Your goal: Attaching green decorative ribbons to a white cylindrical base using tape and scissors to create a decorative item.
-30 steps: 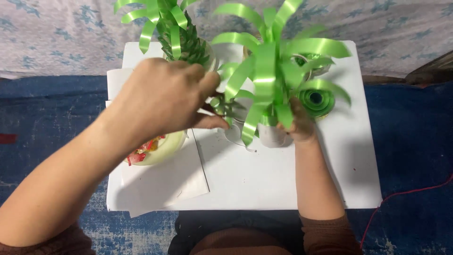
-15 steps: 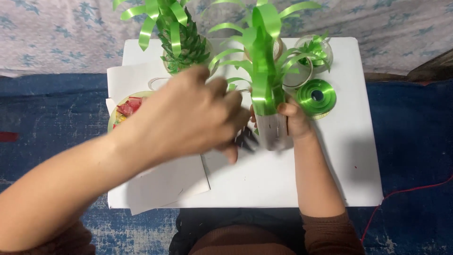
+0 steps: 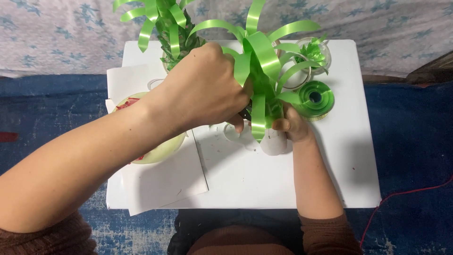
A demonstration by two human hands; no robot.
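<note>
Ribbon plant (image 3: 262, 71): a spray of curled green ribbon strips rising from a pale tube, standing near the middle of the white surface (image 3: 339, 156). The right hand (image 3: 293, 125) grips the tube at its top, fingers wrapped shut around it. The left hand (image 3: 203, 89) is curled in against the strips on the plant's left side; its fingertips are hidden, so whether they pinch a strip cannot be told. The step appears to be setting or shaping a strip; it likely goes best with the tube held upright and each strip handled near its root, so the neighbouring curls are not crushed. Behind and left of the plant stands a second, finished-looking ribbon plant (image 3: 171, 28). Just right of it lies a green ribbon roll (image 3: 314, 98), with a clear cup of green scraps (image 3: 312, 49) behind that. Left of the plant, partly under the forearm, sit a pale bowl (image 3: 158, 152) and loose paper sheets (image 3: 165, 182), crowding the left hand's approach.
</note>
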